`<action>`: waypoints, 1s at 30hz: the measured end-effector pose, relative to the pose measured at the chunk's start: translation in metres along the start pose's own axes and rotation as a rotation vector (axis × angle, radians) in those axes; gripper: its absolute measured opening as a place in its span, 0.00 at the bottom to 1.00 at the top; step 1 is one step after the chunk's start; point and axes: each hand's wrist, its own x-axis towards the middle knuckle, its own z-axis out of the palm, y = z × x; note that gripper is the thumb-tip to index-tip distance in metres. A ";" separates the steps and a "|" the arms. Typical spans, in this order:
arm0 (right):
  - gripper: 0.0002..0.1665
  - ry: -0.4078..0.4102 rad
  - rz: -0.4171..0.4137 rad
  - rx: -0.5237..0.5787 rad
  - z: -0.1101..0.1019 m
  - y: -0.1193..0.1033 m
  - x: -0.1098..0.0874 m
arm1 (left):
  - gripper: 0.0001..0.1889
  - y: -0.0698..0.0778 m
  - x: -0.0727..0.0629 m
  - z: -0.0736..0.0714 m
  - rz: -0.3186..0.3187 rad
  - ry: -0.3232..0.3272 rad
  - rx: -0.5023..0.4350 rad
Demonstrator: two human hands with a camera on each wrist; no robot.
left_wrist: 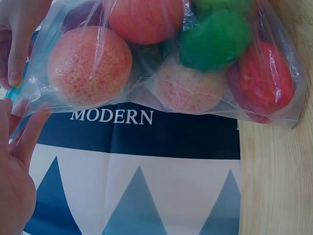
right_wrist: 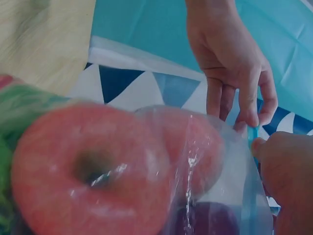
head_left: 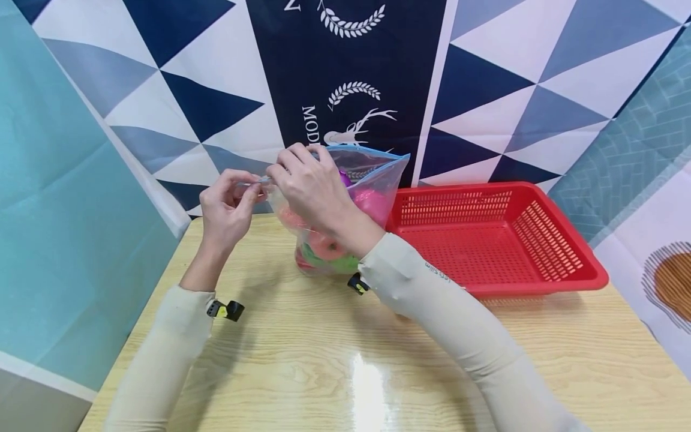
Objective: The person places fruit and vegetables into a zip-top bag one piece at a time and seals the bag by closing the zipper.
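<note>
A clear zip-top bag (head_left: 398, 174) with a blue zip strip stands upright on the table, filled with fruit-like pieces. Through the plastic show a speckled orange-pink round piece (left_wrist: 90, 66), a green one (left_wrist: 215, 39), a red one (left_wrist: 264, 81) and an apple (right_wrist: 93, 171). My left hand (head_left: 227, 204) pinches the left end of the zip strip between thumb and fingers. Right beside it, my right hand (head_left: 315, 189) grips the strip, thumb and fingers on either side. To the right of my hands, the bag's mouth gapes.
A red plastic basket (head_left: 572, 240) with slotted walls stands right of the bag. The wooden table (head_left: 302, 360) reaches back to a patterned cloth (head_left: 216, 72) behind the bag. Teal sheeting (head_left: 70, 210) hangs along the left side.
</note>
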 end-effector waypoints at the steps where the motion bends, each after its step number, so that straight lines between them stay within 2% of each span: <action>1: 0.18 0.008 0.000 -0.003 0.000 0.002 -0.001 | 0.07 0.000 0.000 0.001 0.001 0.002 -0.003; 6: 0.18 0.061 -0.004 -0.031 0.001 0.012 -0.007 | 0.07 -0.001 0.002 0.000 0.022 -0.004 -0.004; 12: 0.16 0.109 -0.001 -0.036 0.001 0.030 -0.017 | 0.07 -0.001 0.000 0.000 -0.010 0.019 -0.013; 19: 0.13 0.106 0.019 -0.010 -0.005 0.056 -0.034 | 0.07 -0.004 -0.002 0.000 -0.052 0.029 0.004; 30: 0.15 0.144 0.017 0.003 -0.017 0.096 -0.064 | 0.07 -0.004 -0.002 0.000 -0.038 0.034 -0.016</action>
